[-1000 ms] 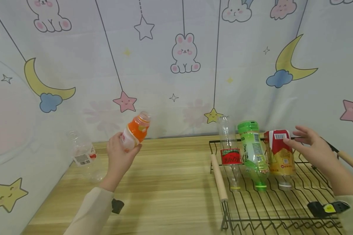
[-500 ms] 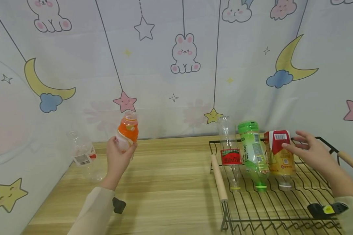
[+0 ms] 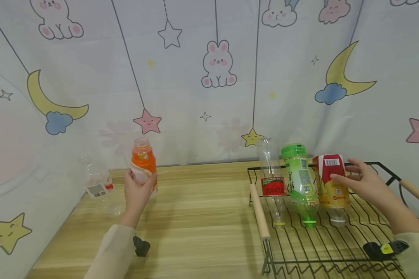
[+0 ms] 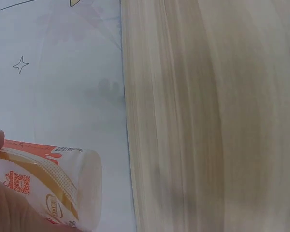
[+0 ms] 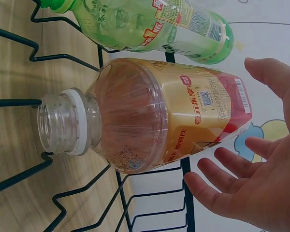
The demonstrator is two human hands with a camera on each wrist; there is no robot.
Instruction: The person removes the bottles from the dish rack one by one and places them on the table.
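My left hand (image 3: 137,195) grips an orange-and-white plastic bottle (image 3: 144,158), uncapped and roughly upright with its mouth up. In the left wrist view, the base of this bottle (image 4: 89,191) shows against the cloth, apart from the table. Fingers spread, my right hand (image 3: 366,184) is beside a red-and-gold bottle (image 3: 332,182) that stands neck-down in a wire rack. A gap shows between the right hand's fingers and that bottle (image 5: 183,116) in the right wrist view. Left of it, a green bottle (image 3: 300,174) and a clear bottle with a red label (image 3: 274,186) are also neck-down.
The black wire dish rack (image 3: 321,259) has wooden handles and covers the right side of the wooden table (image 3: 202,217). A clear bottle (image 3: 99,190) stands upright at the table's far left. A printed cloth (image 3: 195,97) hangs behind the table.
My left hand has brought the orange-and-white bottle leftward and lower, from tilted to nearly upright. The right hand has shifted slightly left and down beside the red-and-gold bottle.
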